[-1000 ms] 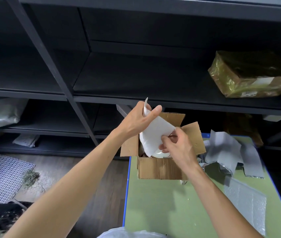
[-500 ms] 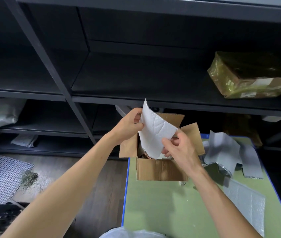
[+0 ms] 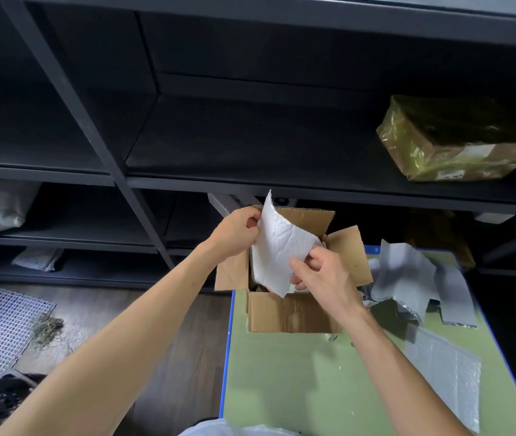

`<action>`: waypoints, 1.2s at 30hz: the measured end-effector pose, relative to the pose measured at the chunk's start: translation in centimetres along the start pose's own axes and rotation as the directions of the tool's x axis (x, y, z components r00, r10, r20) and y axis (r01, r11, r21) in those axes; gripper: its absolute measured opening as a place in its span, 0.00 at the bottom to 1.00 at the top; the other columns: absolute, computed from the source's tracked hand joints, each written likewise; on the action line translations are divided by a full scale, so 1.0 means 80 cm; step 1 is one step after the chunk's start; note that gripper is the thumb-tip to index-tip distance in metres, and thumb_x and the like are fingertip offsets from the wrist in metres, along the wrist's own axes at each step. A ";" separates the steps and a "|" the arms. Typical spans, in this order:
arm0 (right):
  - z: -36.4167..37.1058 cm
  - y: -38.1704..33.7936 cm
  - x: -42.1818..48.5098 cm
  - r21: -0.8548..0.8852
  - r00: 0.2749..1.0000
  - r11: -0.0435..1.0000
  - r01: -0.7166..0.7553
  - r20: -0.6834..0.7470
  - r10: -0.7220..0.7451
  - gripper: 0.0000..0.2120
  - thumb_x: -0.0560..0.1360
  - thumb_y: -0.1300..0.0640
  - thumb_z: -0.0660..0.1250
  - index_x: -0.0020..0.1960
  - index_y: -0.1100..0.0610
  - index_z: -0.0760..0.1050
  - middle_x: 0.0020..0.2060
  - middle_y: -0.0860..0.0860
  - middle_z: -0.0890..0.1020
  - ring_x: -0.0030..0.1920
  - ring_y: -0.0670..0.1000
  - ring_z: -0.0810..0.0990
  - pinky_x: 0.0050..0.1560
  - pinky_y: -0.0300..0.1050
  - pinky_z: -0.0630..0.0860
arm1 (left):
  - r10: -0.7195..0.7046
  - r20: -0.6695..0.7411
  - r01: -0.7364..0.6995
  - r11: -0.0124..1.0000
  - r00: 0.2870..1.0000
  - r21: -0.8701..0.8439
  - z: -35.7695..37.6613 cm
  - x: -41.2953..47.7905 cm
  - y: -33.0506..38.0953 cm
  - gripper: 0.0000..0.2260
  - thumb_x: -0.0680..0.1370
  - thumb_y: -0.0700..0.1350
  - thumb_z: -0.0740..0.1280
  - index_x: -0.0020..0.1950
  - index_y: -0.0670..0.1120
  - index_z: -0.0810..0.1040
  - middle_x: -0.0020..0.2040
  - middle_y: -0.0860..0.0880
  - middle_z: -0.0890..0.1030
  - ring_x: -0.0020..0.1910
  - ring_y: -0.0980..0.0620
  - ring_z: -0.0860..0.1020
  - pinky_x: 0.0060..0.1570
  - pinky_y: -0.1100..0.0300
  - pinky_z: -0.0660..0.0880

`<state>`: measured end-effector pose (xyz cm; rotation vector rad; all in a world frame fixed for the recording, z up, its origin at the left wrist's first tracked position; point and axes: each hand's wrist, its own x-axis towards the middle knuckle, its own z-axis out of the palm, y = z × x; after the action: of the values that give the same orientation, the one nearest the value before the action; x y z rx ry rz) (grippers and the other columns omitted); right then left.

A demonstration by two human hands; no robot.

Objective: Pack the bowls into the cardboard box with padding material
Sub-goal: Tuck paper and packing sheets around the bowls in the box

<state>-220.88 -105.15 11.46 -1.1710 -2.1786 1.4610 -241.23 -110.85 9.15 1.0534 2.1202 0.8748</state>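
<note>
Cardboard box point(image 3: 294, 316) stands open, flaps out, at the far left corner of the green table point(image 3: 281, 388). Over its mouth the left hand point(image 3: 234, 231) pinches the upper left edge of a white padding sheet point(image 3: 278, 247), and the right hand point(image 3: 322, 275) pinches its lower right edge. Against a second ago, the sheet is spread flatter and the white bowl beneath is hidden. Grey padding pieces point(image 3: 407, 272) and bubble wrap point(image 3: 448, 382) lie to the right. Dark shelving point(image 3: 143, 184) behind bears a wrapped parcel point(image 3: 451, 140).
</note>
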 end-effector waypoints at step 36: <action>0.041 -0.013 0.013 -0.070 0.997 0.998 -0.007 0.072 0.012 0.04 0.76 0.54 0.64 0.49 0.54 0.73 0.35 0.49 0.85 0.37 0.48 0.85 0.49 0.54 0.81 | -0.055 -0.096 0.047 0.995 0.994 -0.087 -0.009 -0.043 0.025 0.28 0.74 0.74 0.57 0.60 0.54 0.73 0.50 0.60 0.77 0.49 0.59 0.77 0.43 0.61 0.73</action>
<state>-223.99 -106.67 10.64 -1.1698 -2.2928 1.4639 -239.22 -113.00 11.89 0.9263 2.1601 1.0017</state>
